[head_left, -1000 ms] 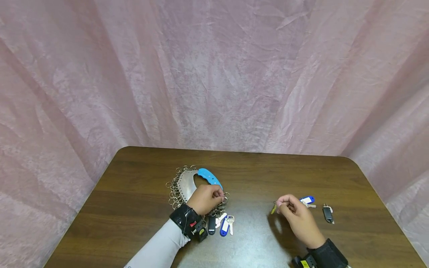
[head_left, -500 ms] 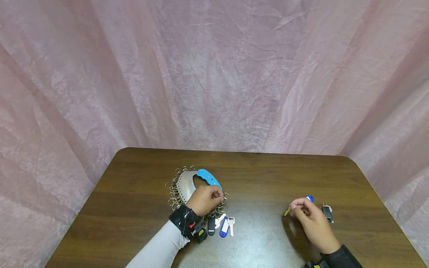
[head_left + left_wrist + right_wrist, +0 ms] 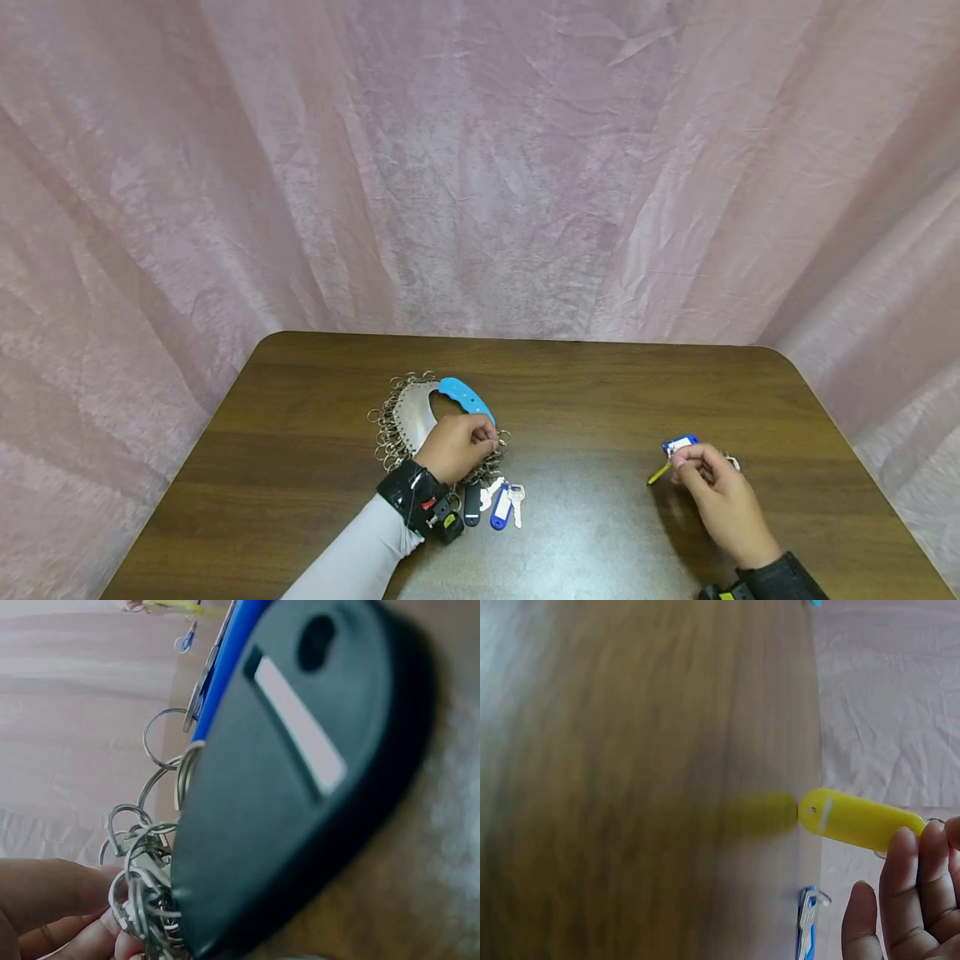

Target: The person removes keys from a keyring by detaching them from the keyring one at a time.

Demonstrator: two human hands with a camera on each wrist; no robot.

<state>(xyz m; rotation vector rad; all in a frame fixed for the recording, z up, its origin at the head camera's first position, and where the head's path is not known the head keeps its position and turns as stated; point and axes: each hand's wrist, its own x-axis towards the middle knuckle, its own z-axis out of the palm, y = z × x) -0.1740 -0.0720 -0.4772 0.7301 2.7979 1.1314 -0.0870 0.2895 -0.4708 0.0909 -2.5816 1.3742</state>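
Note:
My left hand (image 3: pixel 456 443) pinches one of the small metal rings (image 3: pixel 135 900) that line a curved metal plate (image 3: pixel 414 417) with a blue handle (image 3: pixel 467 395); the hand covers part of both. Just below it lie a black key tag (image 3: pixel 472 505), a blue key tag (image 3: pixel 500 510) and keys (image 3: pixel 517 498). The black tag fills much of the left wrist view. On the right, my right hand (image 3: pixel 718 502) pinches a yellow key tag (image 3: pixel 859 819) at its ring end, and the tag's far end points down at the table.
Beyond my right fingers a blue key tag (image 3: pixel 680 444) lies on the brown wooden table (image 3: pixel 570 392). A bit of key (image 3: pixel 732 461) shows behind that hand, the rest hidden. Pink curtains (image 3: pixel 480 167) hang along the table's back edge.
My right hand has moved right with the yellow key tag, towards the blue key tag, and now hides most of the black one there. My left hand stays in place.

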